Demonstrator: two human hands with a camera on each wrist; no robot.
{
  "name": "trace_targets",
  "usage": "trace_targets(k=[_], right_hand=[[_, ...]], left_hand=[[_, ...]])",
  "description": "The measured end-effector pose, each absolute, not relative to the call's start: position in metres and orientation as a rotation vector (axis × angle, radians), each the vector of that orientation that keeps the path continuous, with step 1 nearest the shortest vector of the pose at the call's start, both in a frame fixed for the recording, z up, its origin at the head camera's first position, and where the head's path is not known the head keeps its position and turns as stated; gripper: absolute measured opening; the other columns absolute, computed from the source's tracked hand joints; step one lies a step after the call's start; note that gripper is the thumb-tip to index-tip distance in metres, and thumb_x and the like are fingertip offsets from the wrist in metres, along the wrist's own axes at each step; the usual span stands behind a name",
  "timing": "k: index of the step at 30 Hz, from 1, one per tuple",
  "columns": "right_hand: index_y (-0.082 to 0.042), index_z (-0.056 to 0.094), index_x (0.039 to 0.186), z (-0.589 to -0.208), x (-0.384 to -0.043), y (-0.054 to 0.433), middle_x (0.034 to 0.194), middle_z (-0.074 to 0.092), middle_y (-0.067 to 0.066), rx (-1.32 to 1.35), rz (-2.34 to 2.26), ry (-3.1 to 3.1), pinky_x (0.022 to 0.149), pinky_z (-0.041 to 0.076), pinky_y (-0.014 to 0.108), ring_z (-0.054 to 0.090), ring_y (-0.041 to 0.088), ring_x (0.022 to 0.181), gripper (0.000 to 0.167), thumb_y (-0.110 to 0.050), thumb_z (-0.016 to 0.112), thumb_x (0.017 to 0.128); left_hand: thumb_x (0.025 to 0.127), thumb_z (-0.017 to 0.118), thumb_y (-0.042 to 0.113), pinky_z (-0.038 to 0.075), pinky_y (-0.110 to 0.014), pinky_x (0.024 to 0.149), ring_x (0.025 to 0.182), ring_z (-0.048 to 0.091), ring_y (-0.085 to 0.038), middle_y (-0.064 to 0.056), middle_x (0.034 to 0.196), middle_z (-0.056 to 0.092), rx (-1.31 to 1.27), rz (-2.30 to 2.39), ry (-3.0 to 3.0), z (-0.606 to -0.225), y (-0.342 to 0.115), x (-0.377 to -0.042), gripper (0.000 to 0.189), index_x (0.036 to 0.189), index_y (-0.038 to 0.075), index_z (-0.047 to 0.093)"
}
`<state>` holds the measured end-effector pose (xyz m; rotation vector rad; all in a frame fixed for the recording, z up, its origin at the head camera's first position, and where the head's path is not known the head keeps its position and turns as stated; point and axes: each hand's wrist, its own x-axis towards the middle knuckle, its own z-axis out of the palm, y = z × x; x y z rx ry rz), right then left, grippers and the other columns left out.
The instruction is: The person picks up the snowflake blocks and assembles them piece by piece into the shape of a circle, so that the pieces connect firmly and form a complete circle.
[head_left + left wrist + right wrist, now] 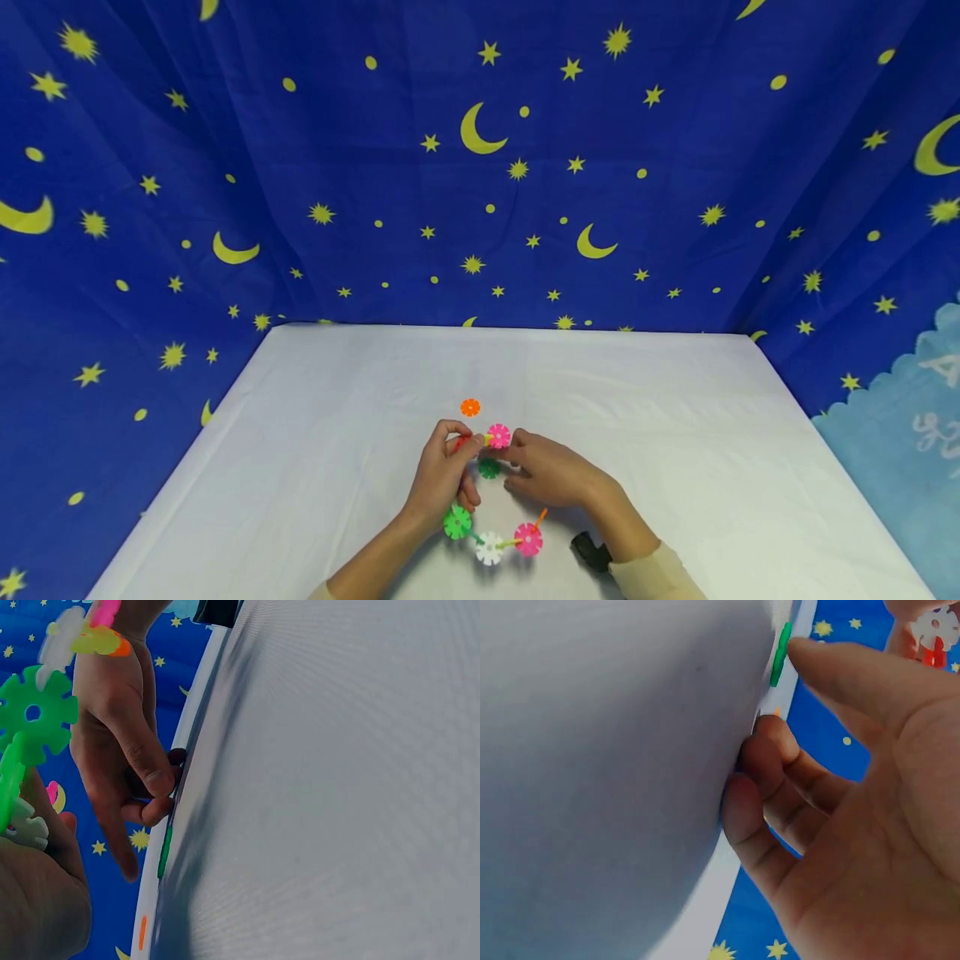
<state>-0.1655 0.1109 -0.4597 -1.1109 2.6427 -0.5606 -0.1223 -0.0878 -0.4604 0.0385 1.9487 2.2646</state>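
My left hand (442,471) grips a chain of slotted plastic discs. One end shows a pink disc (498,436) and a yellow one beyond the fingertips. From below the hand hangs the rest: a light green disc (457,522), a white disc (489,548), another pink disc (528,539) and an orange disc (542,518) seen edge-on. A loose dark green disc (489,468) lies flat on the table between the hands. My right hand (855,787) is beside it, loosely bent fingertips at the tabletop, thumb close to the disc in the right wrist view, holding nothing.
A loose orange disc (470,407) lies on the white-covered table (337,400) beyond the hands. A black object (588,552) is next to the right forearm. Blue cloth (405,183) with yellow stars and moons hangs behind the table and at its sides.
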Motion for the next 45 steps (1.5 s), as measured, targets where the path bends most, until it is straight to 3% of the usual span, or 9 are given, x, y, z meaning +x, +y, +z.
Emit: trace_targets(k=[5,10,15,20,26,33,39,45], right_hand=[[-0.022,0.068,0.121,-0.462,-0.166,0.109,0.088,0.049,-0.009,-1.120,-0.560,2.652,0.065,0.043,0.022,0.045,0.006,0.074,0.032,-0.021,0.068,0.089],[-0.016,0.064,0.101,-0.464,-0.169,0.110,0.092,0.051,-0.009,-1.015,-0.644,2.667,0.069,0.045,0.024,0.047,0.005,0.075,0.020,-0.020,0.075,0.084],[-0.018,0.055,0.093,-0.464,-0.172,0.114,0.080,0.052,-0.009,-0.926,-0.807,2.592,0.062,0.044,0.026,0.048,0.008,0.070,0.019,-0.015,0.072,0.086],[-0.019,0.058,0.096,-0.462,-0.174,0.119,0.076,0.056,-0.008,-0.892,-0.993,2.538,0.059,0.046,0.026,0.050,0.008,0.066,0.016,-0.011,0.069,0.088],[-0.014,0.060,0.102,-0.458,-0.176,0.124,0.084,0.062,-0.005,-0.868,-1.284,2.531,0.063,0.051,0.029,0.058,0.012,0.071,0.017,-0.008,0.068,0.088],[-0.019,0.062,0.101,-0.456,-0.177,0.128,0.091,0.065,-0.005,-0.807,-1.489,2.491,0.064,0.054,0.031,0.063,0.015,0.075,0.020,-0.008,0.071,0.086],[-0.021,0.064,0.101,-0.451,-0.175,0.128,0.092,0.065,-0.005,-0.793,-1.543,2.473,0.067,0.054,0.032,0.062,0.017,0.077,0.022,-0.007,0.071,0.086],[-0.017,0.067,0.106,-0.443,-0.169,0.123,0.097,0.066,-0.005,-0.809,-1.570,2.468,0.072,0.054,0.031,0.062,0.018,0.082,0.020,-0.008,0.070,0.088]], left_hand=[[0.094,0.063,0.029,0.043,-0.027,0.031,0.032,0.049,-0.019,-0.029,0.067,0.053,0.027,2.261,1.968,-0.461,-0.087,-0.123,0.038,0.110,0.005,0.040],[0.094,0.063,0.030,0.041,-0.025,0.030,0.031,0.047,-0.017,-0.022,0.069,0.055,0.019,2.260,1.969,-0.464,-0.086,-0.124,0.037,0.109,0.005,0.040],[0.095,0.062,0.030,0.039,-0.025,0.029,0.031,0.046,-0.017,-0.020,0.076,0.056,0.050,2.269,1.961,-0.467,-0.087,-0.124,0.038,0.114,0.005,0.042],[0.095,0.062,0.031,0.041,-0.026,0.030,0.032,0.046,-0.017,-0.017,0.087,0.054,0.066,2.268,1.991,-0.467,-0.089,-0.124,0.042,0.131,0.013,0.052],[0.097,0.059,0.030,0.041,-0.025,0.031,0.033,0.046,-0.017,-0.016,0.085,0.053,0.040,2.277,2.002,-0.467,-0.090,-0.123,0.041,0.137,0.022,0.055],[0.100,0.054,0.025,0.043,-0.024,0.034,0.035,0.047,-0.017,-0.017,0.050,0.052,-0.028,2.251,2.049,-0.461,-0.091,-0.123,0.033,0.132,0.018,0.060],[0.101,0.049,0.016,0.043,-0.026,0.036,0.040,0.042,-0.015,-0.013,0.050,0.046,-0.006,2.212,2.127,-0.438,-0.090,-0.114,0.031,0.129,0.009,0.061],[0.102,0.046,0.016,0.041,-0.024,0.036,0.039,0.039,-0.013,-0.010,0.051,0.042,0.028,2.195,2.121,-0.432,-0.090,-0.111,0.032,0.131,0.008,0.060]])
